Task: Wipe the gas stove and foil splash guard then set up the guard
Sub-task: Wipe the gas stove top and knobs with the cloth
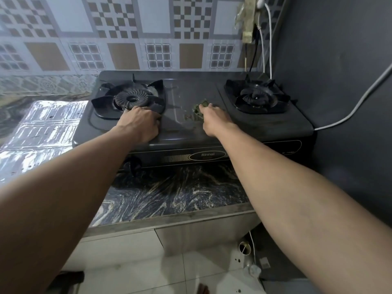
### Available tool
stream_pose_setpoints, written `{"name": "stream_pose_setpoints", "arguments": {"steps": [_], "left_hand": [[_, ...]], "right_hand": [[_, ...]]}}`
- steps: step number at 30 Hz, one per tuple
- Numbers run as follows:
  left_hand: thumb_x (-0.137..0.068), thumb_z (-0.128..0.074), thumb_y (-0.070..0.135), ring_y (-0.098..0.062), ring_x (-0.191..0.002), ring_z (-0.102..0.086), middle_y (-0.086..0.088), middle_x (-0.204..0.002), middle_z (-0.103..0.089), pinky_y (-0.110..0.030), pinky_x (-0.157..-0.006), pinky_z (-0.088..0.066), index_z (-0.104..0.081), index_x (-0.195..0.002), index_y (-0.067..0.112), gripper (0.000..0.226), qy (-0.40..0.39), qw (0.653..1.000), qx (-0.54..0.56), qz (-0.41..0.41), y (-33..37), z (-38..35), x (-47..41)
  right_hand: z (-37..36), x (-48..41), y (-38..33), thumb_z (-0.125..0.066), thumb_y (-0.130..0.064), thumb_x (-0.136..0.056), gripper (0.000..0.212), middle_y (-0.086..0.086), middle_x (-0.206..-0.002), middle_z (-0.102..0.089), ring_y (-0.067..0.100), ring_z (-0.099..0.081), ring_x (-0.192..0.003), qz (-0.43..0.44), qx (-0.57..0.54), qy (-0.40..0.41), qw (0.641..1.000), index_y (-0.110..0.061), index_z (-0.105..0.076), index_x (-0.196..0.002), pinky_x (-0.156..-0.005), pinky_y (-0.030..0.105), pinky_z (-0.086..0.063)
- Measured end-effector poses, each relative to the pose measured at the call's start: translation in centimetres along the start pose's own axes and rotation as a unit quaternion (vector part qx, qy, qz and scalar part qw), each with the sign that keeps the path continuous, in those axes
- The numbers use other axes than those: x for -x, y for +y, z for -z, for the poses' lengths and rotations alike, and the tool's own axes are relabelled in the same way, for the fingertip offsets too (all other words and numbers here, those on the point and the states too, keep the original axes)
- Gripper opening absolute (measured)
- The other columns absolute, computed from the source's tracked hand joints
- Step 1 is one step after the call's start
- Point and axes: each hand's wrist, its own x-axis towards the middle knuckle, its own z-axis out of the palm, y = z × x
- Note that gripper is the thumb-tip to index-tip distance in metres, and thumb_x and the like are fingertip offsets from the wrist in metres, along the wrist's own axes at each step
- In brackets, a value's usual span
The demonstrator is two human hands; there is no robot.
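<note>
Head view: right hand (212, 118) grips a green scouring pad (198, 108) on the dark gas stove (265, 126) — left hand (140, 122) likely steadies it, grip unclear; silver foil splash guard (42, 128) lies flat aside.

— What colour is the gas stove (191, 132)?
— Dark grey, its burners black; a gold-outlined oval on the front; the rag (198, 108) on it is green.
— And the foil splash guard (42, 132)?
— Shiny silver, embossed in panels; the countertop (165, 194) is black, marbled with white and gold swirls; the wall tiles (118, 28) show brown, white and grey checks; the cable (358, 105) is white.
</note>
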Motion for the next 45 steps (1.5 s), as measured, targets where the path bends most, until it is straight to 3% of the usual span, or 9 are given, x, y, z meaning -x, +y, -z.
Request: {"name": "stream_pose_setpoints", "arguments": {"steps": [5,11,15,21,27,32,35,40,45], "left_hand": [[-0.079,-0.046,0.028,-0.038,-0.100,-0.064,-0.010,-0.114,-0.070,-0.045,-0.084,-0.054,-0.070,-0.107,0.029,0.036,-0.021,1.000,0.017,-0.010,-0.3,0.7,0.8],[-0.085,-0.047,0.020,-0.039,-0.097,-0.063,-0.014,-0.107,-0.070,-0.042,-0.079,-0.052,-0.069,-0.112,0.023,0.035,-0.033,0.999,0.023,-0.012,-0.1,0.8,0.7],[-0.086,-0.047,0.021,-0.039,-0.093,-0.063,-0.016,-0.103,-0.070,-0.042,-0.076,-0.052,-0.071,-0.110,0.022,0.034,-0.028,0.999,0.028,-0.009,-0.3,0.6,0.6],[-0.087,-0.044,0.030,-0.035,-0.081,-0.059,-0.016,-0.097,-0.069,-0.040,-0.070,-0.050,-0.070,-0.100,0.022,0.031,-0.021,0.999,0.023,0.002,-0.3,0.2,0.5],[-0.083,-0.049,0.027,-0.038,-0.083,-0.061,-0.017,-0.095,-0.067,-0.042,-0.072,-0.053,-0.072,-0.098,0.014,0.030,-0.029,0.999,0.020,0.036,0.8,0.4,-0.1],[-0.085,-0.052,0.025,-0.034,-0.079,-0.054,-0.016,-0.095,-0.065,-0.042,-0.072,-0.049,-0.070,-0.100,0.012,0.027,-0.039,0.997,0.003,0.072,2.0,0.6,-0.4],[-0.086,-0.054,0.029,-0.037,-0.091,-0.057,-0.018,-0.104,-0.065,-0.046,-0.080,-0.046,-0.067,-0.107,0.013,0.029,-0.040,0.996,0.000,0.085,3.6,0.7,-0.8],[-0.084,-0.054,0.037,-0.039,-0.102,-0.062,-0.013,-0.113,-0.070,-0.047,-0.088,-0.053,-0.072,-0.110,0.031,0.032,-0.043,0.998,0.034,0.036,8.3,0.9,-0.7],[-0.091,-0.053,0.037,-0.035,-0.099,-0.061,-0.011,-0.111,-0.070,-0.045,-0.087,-0.053,-0.071,-0.107,0.032,0.024,-0.043,0.997,0.058,-0.015,13.2,0.8,-1.1]], "right_hand": [[-1.1,0.7,-4.6,-0.045,0.001,-0.094,0.058,0.016,-0.153,-0.035,0.036,-0.039,-0.137,0.075,-0.011,-0.001,0.997,-0.016,-0.038,-0.149,-0.111,0.049,-0.036],[-1.6,1.7,-5.4,-0.038,0.009,-0.093,0.068,0.014,-0.155,-0.032,0.034,-0.034,-0.140,0.124,0.007,-0.016,0.992,-0.021,-0.031,-0.154,-0.113,0.048,-0.032],[-1.3,1.7,-3.9,-0.037,0.011,-0.093,0.071,0.012,-0.160,-0.024,0.032,-0.030,-0.144,0.101,0.003,-0.021,0.995,-0.022,-0.027,-0.155,-0.115,0.047,-0.030],[-0.7,0.6,-1.5,-0.041,0.007,-0.094,0.065,0.014,-0.156,-0.033,0.036,-0.042,-0.134,0.023,0.002,-0.019,1.000,-0.018,-0.032,-0.153,-0.108,0.045,-0.040],[-0.9,0.4,1.3,-0.049,0.001,-0.092,0.058,0.016,-0.150,-0.038,0.036,-0.045,-0.131,-0.054,0.023,-0.001,0.998,-0.011,-0.038,-0.148,-0.103,0.045,-0.042],[-2.0,1.8,-0.6,-0.046,0.000,-0.093,0.064,0.016,-0.157,-0.029,0.033,-0.030,-0.142,0.026,0.014,0.018,0.999,-0.017,-0.030,-0.153,-0.116,0.050,-0.026],[-1.9,2.4,0.4,-0.043,0.004,-0.092,0.068,0.015,-0.158,-0.027,0.032,-0.029,-0.143,0.075,0.013,0.010,0.997,-0.018,-0.028,-0.155,-0.117,0.049,-0.024],[-0.7,2.9,4.6,-0.042,0.003,-0.095,0.068,0.014,-0.159,-0.024,0.032,-0.028,-0.144,0.072,0.012,-0.009,0.997,-0.017,-0.022,-0.156,-0.116,0.045,-0.027],[0.2,2.8,9.9,-0.041,0.004,-0.095,0.068,0.013,-0.160,-0.023,0.031,-0.028,-0.144,0.025,-0.009,-0.019,0.999,-0.019,-0.023,-0.156,-0.116,0.043,-0.028]]}}
